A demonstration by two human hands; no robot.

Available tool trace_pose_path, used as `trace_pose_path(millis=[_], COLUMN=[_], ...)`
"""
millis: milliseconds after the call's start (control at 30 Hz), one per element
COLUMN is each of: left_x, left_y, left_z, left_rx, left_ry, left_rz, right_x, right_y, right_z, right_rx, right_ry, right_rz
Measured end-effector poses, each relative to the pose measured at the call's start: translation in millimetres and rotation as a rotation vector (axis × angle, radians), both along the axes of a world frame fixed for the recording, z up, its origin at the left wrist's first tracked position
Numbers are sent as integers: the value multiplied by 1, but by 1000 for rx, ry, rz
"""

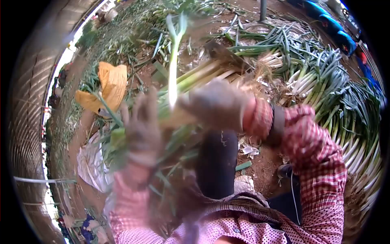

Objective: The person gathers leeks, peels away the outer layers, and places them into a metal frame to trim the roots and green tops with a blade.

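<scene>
My left hand (143,128), gloved and blurred by motion, has its fingers stretched upward beside green leek leaves (118,138). Right of it, my gloved right hand (219,105) is curled, also smeared; what its fingers hold, if anything, cannot be made out. Between and beyond the hands is a single leek (174,69) with a clean white stalk, its leaves pointing away from me and its white end close to my right fingertips. More leeks (199,75) lie behind my right hand, partly hidden by it, with their roots toward the right.
Rows of leeks (345,110) cover the ground on the right. A yellow-orange piece of sacking (111,83) lies at left, above a whitish plastic sheet (93,162). Leaf scraps (134,44) litter the far ground. A metal post (263,10) stands at the back.
</scene>
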State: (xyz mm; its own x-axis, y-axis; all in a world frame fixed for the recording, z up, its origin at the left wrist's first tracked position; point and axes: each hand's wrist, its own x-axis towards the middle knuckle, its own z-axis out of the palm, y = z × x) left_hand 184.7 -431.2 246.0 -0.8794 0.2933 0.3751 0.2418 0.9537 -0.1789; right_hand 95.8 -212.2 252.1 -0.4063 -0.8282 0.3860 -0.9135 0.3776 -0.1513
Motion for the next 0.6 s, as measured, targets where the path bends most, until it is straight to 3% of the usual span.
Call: trace_pose_path(millis=[33, 100, 133, 167, 233, 267, 300, 367, 433, 467, 500, 600], left_x=[-14, -39, -55, -70, -117, -139, -167, -208, -265, -275, -283, -303], left_y=[-23, -32, -44, -89, -100, -92, -90, -51, -57, -39, -36, -48], left_z=[-6, -6, 1, -29, -27, -29, -46, -59, -120, -108, -112, -142], left_rx=[138, -152, 90, 462, 805, 461, 302, 66, -61, -343, -357, -370], left_ry=[-132, -561, -676, -544, -444, -391, -419, -584, -607, -763, -805, -823], left_rz=[78, 235, 179, 68, 79, 60, -51, -35, -133, -81, 14, -109], right_x=[-28, -76, -95, -108, -125, -129, -134, -138, -143, -142, -141, -149], right_y=[-11, -17, -17, -9, 9, 14, 18, 32, 41, 41, 42, 50], right_z=[-7, -25, -34, -43, -55, -60, -64, -86, -114, -111, -109, -123], right_rx=[80, 214, 367, 428, 464, 500, 535, 495, 436, 432, 425, 340], right_ry=[-75, -331, -373, -426, -539, -566, -590, -530, -489, -473, -456, -353], right_rz=[52, 73, 16, -29, -69, -118, -169, -196, -227, -242, -253, -247])
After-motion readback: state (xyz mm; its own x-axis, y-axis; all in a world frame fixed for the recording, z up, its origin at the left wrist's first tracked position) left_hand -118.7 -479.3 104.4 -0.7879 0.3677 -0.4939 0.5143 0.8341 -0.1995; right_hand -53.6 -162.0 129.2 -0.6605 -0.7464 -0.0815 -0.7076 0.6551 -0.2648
